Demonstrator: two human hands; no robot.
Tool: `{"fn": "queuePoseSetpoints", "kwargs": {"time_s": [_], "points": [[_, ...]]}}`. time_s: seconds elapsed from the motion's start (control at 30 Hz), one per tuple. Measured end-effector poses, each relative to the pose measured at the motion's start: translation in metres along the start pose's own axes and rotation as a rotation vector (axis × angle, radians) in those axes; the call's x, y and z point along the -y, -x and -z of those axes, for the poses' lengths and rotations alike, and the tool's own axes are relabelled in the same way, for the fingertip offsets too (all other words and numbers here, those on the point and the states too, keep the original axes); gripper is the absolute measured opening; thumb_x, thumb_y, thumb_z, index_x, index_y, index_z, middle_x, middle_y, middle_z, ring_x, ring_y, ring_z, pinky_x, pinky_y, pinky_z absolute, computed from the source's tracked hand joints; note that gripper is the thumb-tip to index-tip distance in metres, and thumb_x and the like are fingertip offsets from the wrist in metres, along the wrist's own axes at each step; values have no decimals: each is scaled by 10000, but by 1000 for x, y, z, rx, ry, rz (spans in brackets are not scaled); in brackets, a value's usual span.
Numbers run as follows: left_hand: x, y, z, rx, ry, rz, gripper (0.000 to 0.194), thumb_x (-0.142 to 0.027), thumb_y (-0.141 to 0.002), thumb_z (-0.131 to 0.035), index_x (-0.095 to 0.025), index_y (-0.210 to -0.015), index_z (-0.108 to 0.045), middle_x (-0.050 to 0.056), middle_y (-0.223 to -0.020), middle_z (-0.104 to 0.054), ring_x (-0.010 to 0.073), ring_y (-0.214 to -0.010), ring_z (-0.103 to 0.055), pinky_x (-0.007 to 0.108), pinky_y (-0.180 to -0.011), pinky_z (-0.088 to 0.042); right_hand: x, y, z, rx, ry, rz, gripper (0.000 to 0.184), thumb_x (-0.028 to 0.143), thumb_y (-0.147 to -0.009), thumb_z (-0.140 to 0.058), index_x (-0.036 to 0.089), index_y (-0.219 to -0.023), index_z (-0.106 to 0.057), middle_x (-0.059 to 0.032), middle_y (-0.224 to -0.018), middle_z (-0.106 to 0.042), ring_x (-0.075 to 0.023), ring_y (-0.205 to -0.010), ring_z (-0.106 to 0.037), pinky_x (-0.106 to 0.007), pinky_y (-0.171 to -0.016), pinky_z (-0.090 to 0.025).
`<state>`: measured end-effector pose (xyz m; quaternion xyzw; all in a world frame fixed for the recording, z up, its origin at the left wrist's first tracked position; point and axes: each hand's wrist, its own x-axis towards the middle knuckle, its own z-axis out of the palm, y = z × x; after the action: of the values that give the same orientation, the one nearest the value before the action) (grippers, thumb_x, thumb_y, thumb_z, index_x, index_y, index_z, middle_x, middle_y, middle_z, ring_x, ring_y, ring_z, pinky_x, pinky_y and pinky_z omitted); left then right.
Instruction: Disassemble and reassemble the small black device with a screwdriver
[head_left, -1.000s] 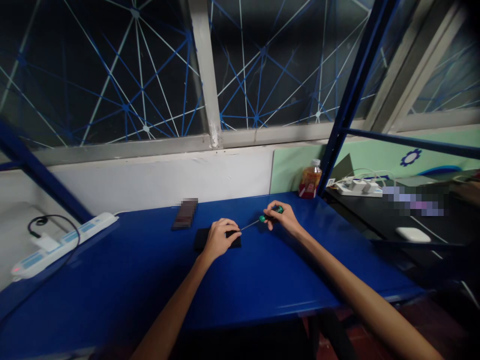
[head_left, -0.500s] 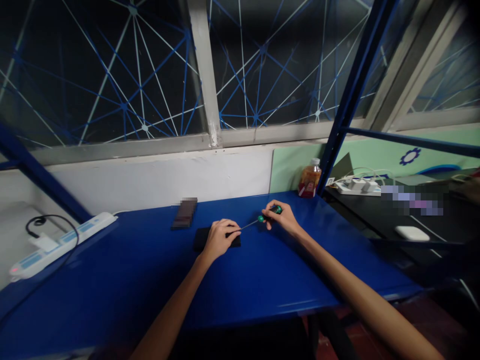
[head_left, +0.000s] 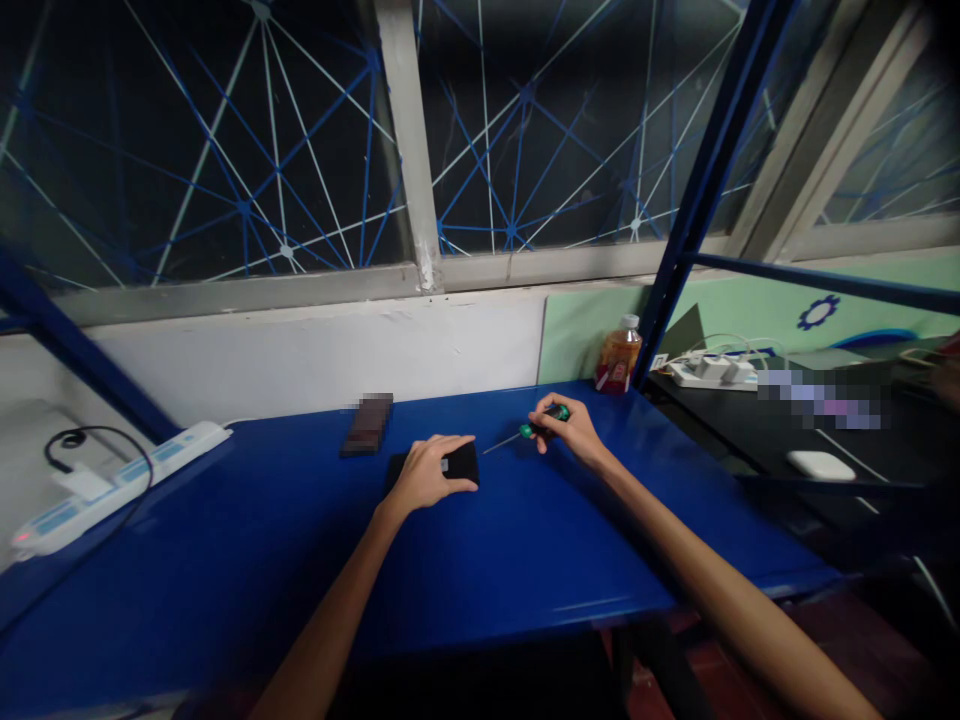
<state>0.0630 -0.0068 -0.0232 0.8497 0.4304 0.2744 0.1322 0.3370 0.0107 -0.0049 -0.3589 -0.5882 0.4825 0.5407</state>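
Observation:
My right hand (head_left: 562, 425) is closed round the black-and-green handle of a screwdriver (head_left: 526, 431). The shaft points left and slightly down, its tip just off the right end of a flat black box (head_left: 466, 464). That box lies on the blue table (head_left: 480, 570). Across it spreads my left hand (head_left: 431, 473), fingers along the far edge and thumb at the near edge, gripping it from both sides. A small light patch shows on the box between thumb and fingers. The palm covers the box's left part.
Behind the box lies a dark phone-like slab (head_left: 367, 425). A white power strip (head_left: 127, 490) with a plugged-in cable is at the left. At the back right corner stands a drink bottle (head_left: 619, 355). Another power strip (head_left: 716, 373) and a white case (head_left: 821, 465) sit on the black desk beside.
My left hand has let go of the screwdriver's shaft and opened out over the black box, taking it by its edges. The screwdriver in my right hand has drawn slightly right.

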Motion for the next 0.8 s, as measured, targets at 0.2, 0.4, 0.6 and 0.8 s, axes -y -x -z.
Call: {"fn": "queuePoseSetpoints", "kwargs": {"time_s": [0.2,0.4,0.6,0.8], "points": [[3,0,7,-125,187,60,615,-383,-657,-797,-275,-1228,-597,78,-1239,-614,279,-1166,-547,447,-1019,-422,6,3,-2,-4,15,17,318,427,-715,-731,189,-743,-521,-24,-542,-656,-165,-381,-597,-272,-410,-482],[0,0,12,-142,230,75,604,-368,-656,-796,-266,-1220,-606,83,-1230,-616,283,-1162,-551,466,-1021,-424,9,4,-7,7,-1,19,312,415,-713,-737,189,-737,-524,-17,-536,-654,-166,-381,-599,-266,-411,-470],[0,0,11,-133,231,72,615,-368,-652,-807,-273,-1223,-601,74,-1227,-619,273,-1145,-563,439,-1012,-434,7,5,-8,1,3,25,314,426,-731,-725,189,-751,-520,-23,-550,-661,-166,-392,-603,-269,-419,-473],[1,1,9,-132,214,68,626,-363,-641,-812,-271,-1223,-600,78,-1220,-624,276,-1128,-575,451,-999,-442,5,6,-8,15,8,28,306,414,-739,-723,189,-757,-516,-12,-553,-657,-164,-400,-605,-267,-427,-473]]}}
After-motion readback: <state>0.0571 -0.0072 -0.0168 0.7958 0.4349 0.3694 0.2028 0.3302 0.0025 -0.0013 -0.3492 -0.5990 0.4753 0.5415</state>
